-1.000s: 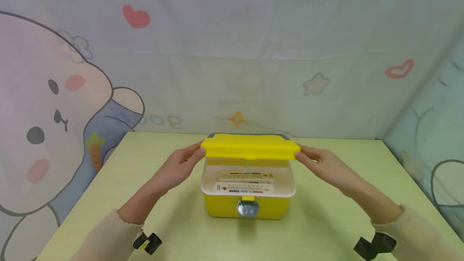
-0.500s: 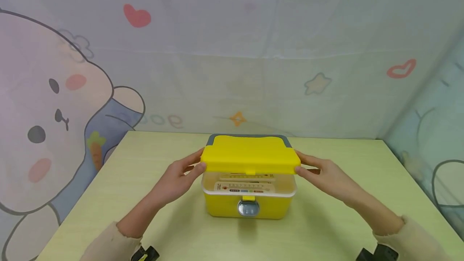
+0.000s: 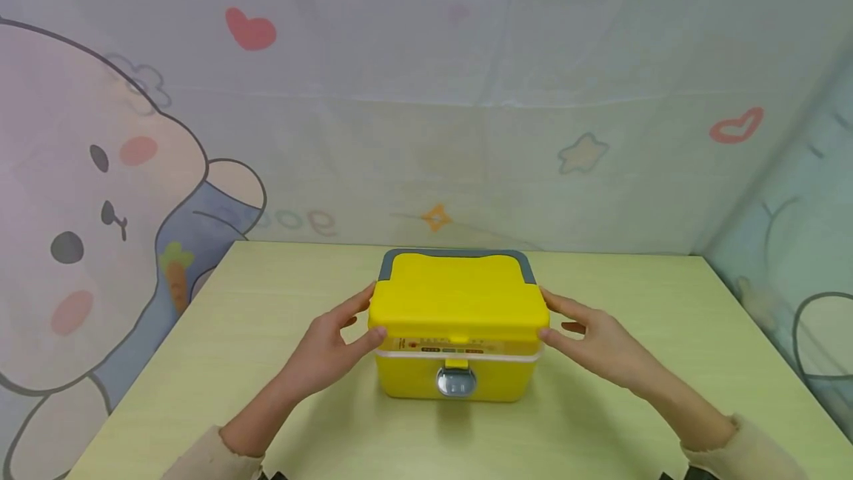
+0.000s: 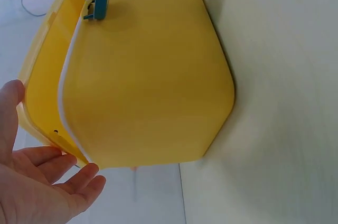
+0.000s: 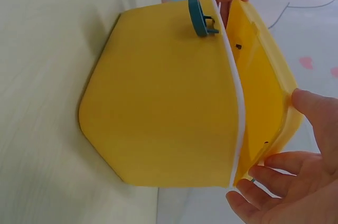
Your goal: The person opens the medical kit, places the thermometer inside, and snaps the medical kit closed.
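Observation:
A yellow storage box (image 3: 409,378) stands on the table, its hinged yellow lid (image 3: 460,306) tilted down with a narrow gap left along the front. My left hand (image 3: 326,347) holds the lid's left end, thumb at the front corner and fingers along the side. At the opposite end my right hand (image 3: 603,350) grips it the same way. Both wrist views show the lid (image 4: 39,86) apart from the white rim (image 5: 238,102) at the front, closing together toward the hinge. Through the gap a thermometer strip (image 3: 446,347) shows inside; the rest of the contents is hidden.
A round silvery latch (image 3: 456,382) sits on the box front beneath a small yellow tab. The pale table (image 3: 300,435) reaches back to a printed cloth (image 3: 413,132) hung behind it, with another cloth along the right side.
Both hands have swung the lid down toward the front, narrowing the opening. The thermometers inside have become mostly covered, while the box body has stayed in place.

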### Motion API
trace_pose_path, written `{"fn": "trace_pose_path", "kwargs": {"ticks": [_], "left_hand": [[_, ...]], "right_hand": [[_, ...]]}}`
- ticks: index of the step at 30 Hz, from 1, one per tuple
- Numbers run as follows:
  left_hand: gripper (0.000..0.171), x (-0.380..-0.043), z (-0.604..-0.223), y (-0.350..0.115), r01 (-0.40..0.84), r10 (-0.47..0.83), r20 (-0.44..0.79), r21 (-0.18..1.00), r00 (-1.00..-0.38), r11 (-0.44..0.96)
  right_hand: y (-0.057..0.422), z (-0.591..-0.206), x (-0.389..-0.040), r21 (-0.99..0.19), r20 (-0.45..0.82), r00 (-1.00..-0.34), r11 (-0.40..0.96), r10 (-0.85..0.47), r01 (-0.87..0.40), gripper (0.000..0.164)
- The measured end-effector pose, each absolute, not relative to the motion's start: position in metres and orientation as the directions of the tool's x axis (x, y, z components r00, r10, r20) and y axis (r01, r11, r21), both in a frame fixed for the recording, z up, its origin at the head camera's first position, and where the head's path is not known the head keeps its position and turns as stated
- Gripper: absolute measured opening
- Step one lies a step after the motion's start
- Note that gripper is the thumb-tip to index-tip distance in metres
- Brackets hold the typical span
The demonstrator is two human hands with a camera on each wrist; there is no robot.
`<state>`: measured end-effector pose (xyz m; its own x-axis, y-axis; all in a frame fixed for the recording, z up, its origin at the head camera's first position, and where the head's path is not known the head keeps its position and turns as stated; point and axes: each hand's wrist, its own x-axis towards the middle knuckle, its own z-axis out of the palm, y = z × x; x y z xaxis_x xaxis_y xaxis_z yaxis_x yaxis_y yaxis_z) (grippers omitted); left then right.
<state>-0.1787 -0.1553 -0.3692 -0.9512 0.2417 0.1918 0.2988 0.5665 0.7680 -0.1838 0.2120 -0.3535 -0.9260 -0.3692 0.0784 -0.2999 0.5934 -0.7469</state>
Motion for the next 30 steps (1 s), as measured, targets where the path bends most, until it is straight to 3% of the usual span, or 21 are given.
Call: {"fn": "trace_pose_path", "kwargs": {"ticks": [10,30], "left_hand": [[0.070,-0.176,-0.382,-0.157,0.382,0.265,0.279,0.743,-0.923,0.550],[0.075,-0.172,-0.387,-0.157,0.381,0.266,0.275,0.717,-0.924,0.584]], "right_hand": [[0.206,-0.366,-0.174,-0.696,0.170,-0.923,0.621,-0.344,-0.360,0.070],[0.206,-0.378,-0.171,-0.625,0.232,-0.917,0.673,-0.323,-0.395,0.070]]}}
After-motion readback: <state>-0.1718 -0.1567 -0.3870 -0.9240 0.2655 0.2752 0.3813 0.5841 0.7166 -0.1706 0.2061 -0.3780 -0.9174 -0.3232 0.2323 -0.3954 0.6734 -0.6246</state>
